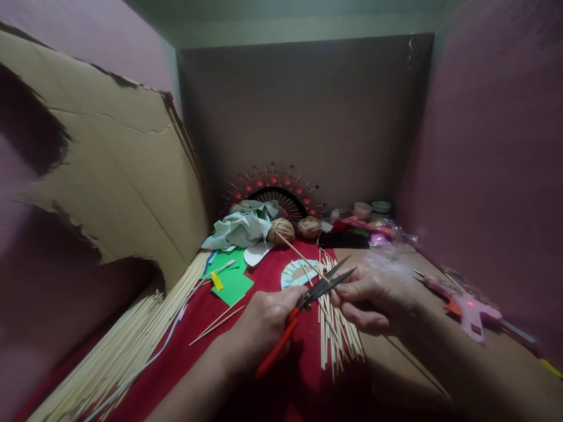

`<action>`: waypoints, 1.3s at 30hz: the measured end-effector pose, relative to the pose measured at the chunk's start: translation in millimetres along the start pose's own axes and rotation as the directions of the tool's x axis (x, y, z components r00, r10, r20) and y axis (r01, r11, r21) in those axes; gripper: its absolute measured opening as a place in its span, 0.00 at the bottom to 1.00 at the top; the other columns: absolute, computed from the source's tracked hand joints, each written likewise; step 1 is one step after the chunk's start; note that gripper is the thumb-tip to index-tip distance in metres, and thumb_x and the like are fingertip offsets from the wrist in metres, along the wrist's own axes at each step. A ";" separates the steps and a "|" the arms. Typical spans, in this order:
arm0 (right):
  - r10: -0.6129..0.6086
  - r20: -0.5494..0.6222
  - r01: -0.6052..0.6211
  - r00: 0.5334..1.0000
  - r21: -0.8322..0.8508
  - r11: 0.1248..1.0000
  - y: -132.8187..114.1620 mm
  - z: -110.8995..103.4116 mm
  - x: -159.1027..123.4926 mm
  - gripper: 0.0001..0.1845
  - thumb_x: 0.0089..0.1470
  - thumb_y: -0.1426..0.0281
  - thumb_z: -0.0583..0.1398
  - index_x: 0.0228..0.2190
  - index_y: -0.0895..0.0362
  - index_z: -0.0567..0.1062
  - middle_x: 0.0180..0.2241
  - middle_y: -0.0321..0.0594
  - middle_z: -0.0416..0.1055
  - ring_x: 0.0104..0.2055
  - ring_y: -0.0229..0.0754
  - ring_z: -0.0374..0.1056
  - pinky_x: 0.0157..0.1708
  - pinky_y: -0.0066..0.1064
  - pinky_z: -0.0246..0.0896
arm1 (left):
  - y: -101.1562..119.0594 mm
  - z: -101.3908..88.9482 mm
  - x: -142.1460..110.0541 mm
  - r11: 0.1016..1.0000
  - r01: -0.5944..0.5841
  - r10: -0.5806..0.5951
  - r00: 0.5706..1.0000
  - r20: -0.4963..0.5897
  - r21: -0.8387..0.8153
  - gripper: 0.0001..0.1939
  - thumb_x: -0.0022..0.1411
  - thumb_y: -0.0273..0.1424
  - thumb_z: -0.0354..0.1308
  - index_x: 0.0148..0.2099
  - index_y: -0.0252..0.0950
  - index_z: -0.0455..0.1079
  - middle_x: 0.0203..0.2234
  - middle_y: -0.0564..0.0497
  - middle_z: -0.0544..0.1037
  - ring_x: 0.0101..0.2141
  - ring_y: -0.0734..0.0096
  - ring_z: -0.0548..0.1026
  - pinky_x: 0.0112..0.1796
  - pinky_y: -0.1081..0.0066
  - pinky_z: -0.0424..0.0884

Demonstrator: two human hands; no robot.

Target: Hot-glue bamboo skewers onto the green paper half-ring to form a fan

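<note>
In my left hand (264, 322) is a pair of scissors (289, 334) with red handles, the dark blades parted and pointing to the right. A thin wooden stick (299, 252) runs slantwise between the blades. My right hand (373, 296) pinches this stick with thumb and fingers, close to the blade tips. Under both hands lies a loose pile of cut sticks (334, 340). Just behind the scissors is a half-ring (289, 274) covered in pale strips; the blades and stick partly hide it.
Long sticks (132, 346) and torn cardboard (127, 152) line the left side, with a white cable (171, 331) and green paper (233, 287) nearby. Twine balls (281, 231), cloth (241, 227) and a flowered fan-shaped piece (273, 181) stand behind. A pink glue gun (472, 310) lies right.
</note>
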State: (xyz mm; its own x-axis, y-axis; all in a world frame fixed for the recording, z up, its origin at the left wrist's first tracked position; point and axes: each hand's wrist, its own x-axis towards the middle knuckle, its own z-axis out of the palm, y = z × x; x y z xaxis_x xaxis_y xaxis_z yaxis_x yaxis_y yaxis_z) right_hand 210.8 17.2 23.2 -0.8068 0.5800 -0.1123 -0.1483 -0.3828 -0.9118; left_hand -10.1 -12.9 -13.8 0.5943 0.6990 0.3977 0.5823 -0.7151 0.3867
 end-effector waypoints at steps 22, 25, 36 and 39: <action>-0.208 -0.315 0.199 0.926 -0.063 0.978 -1.2 -4.5 4.0 0.07 0.46 0.70 0.64 0.25 0.62 0.73 0.13 0.32 0.66 0.09 0.23 0.47 0.08 0.17 0.37 | -3.1 -23.3 8.9 0.977 0.196 -0.196 0.981 0.014 -0.079 0.18 0.60 0.28 0.49 0.53 0.39 0.63 0.45 0.49 0.74 0.42 0.66 0.72 0.43 0.71 0.66; -0.179 -0.345 0.187 0.921 -0.010 0.982 1.4 -11.8 8.2 0.06 0.46 0.72 0.63 0.25 0.63 0.73 0.14 0.32 0.66 0.09 0.23 0.47 0.08 0.16 0.38 | -22.8 -29.0 11.3 0.876 0.473 -0.466 0.881 -0.084 0.097 0.14 0.61 0.31 0.49 0.49 0.35 0.65 0.42 0.44 0.75 0.41 0.61 0.73 0.41 0.68 0.67; -0.147 -0.286 0.154 0.947 0.000 0.988 10.0 -2.2 13.6 0.08 0.45 0.70 0.64 0.26 0.63 0.74 0.15 0.35 0.69 0.09 0.23 0.50 0.08 0.16 0.39 | -39.0 -24.1 5.9 0.627 0.591 -0.575 0.791 -0.210 0.507 0.20 0.56 0.31 0.57 0.50 0.29 0.66 0.43 0.36 0.70 0.46 0.49 0.68 0.45 0.58 0.65; -0.120 -0.293 0.118 0.949 -0.025 0.993 16.2 0.3 14.7 0.06 0.47 0.71 0.62 0.26 0.63 0.73 0.16 0.36 0.71 0.09 0.24 0.51 0.08 0.17 0.39 | -21.5 -15.7 12.9 0.833 0.290 -0.100 0.917 -0.386 0.472 0.22 0.62 0.31 0.54 0.57 0.31 0.60 0.49 0.39 0.67 0.50 0.57 0.64 0.51 0.60 0.63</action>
State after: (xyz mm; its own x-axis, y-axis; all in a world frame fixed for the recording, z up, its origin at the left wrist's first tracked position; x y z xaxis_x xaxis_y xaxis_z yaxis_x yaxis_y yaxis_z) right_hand 196.3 19.3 6.9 -0.5799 0.8069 -0.1124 -0.2286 -0.2935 -0.9282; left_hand -23.7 11.5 -4.0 0.2727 0.7122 0.6468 0.9188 -0.3922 0.0444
